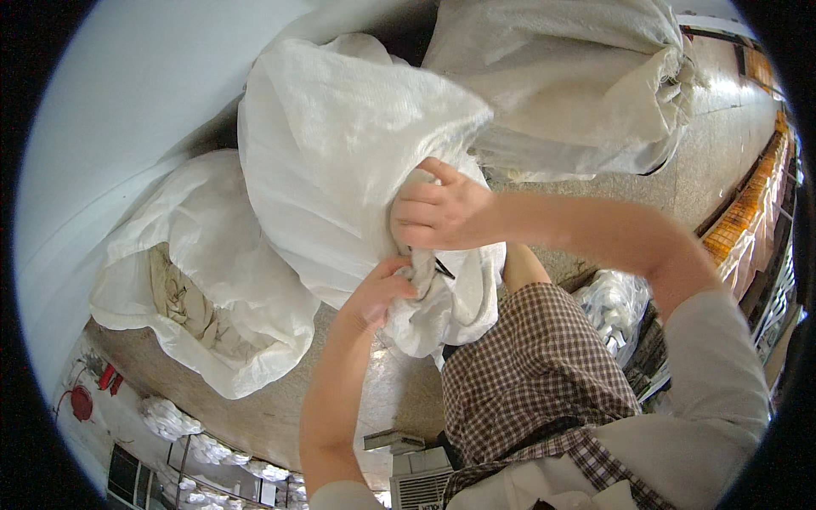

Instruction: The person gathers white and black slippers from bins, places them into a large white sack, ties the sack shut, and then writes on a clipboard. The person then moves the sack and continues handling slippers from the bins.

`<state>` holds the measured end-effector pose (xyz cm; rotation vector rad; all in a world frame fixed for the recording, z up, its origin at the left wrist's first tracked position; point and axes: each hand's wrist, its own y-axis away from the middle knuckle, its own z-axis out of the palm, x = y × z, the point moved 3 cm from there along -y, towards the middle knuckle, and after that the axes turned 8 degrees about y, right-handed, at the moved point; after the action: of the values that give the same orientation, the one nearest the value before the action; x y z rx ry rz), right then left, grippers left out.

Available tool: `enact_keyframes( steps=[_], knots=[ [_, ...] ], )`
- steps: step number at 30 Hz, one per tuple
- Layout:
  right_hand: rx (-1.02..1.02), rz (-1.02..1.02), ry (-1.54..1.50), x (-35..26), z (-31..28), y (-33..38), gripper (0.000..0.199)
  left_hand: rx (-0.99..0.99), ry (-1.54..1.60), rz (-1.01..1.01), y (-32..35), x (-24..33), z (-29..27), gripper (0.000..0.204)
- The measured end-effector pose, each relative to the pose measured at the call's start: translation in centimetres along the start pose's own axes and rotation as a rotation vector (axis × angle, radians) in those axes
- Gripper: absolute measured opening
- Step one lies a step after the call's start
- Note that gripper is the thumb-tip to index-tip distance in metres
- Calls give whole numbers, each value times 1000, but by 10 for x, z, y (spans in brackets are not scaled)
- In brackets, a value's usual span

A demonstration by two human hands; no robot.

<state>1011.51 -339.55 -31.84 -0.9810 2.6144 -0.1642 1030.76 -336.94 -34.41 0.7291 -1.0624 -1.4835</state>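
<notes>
A large white woven sack (340, 144), bulging and full, leans in front of me with its mouth gathered toward my body. My right hand (446, 211) is closed over the bunched neck, its fingers bent into the fabric. Just below and to the left, my left hand (380, 293) pinches the same gathered cloth. A thin black strip (444, 269) lies against the neck between the hands; which hand holds its ends, if either, I cannot tell. Under the hands the loose mouth of the sack hangs in folds.
An open white sack (204, 280) with beige cloth inside stands at left. Another stuffed sack (578, 93) lies at the far right. A pale wall (127, 102) rises on the left. Clear plastic bags of white items (614, 306) sit at right, near orange stacked goods (748, 204).
</notes>
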Motion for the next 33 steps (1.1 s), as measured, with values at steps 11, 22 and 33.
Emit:
enact_keyframes(
  steps=[11,22,33],
  knots=[
    [-1,369,-249,-58,4,24,31,-222,499,119,-16,-6,-9,33],
    [-47,84,-338,-36,0,48,20,240,-760,966,-13,10,-70,24],
    [185,165,-454,-60,-22,18,12,473,-1505,1074,-6,14,-83,27]
  ],
)
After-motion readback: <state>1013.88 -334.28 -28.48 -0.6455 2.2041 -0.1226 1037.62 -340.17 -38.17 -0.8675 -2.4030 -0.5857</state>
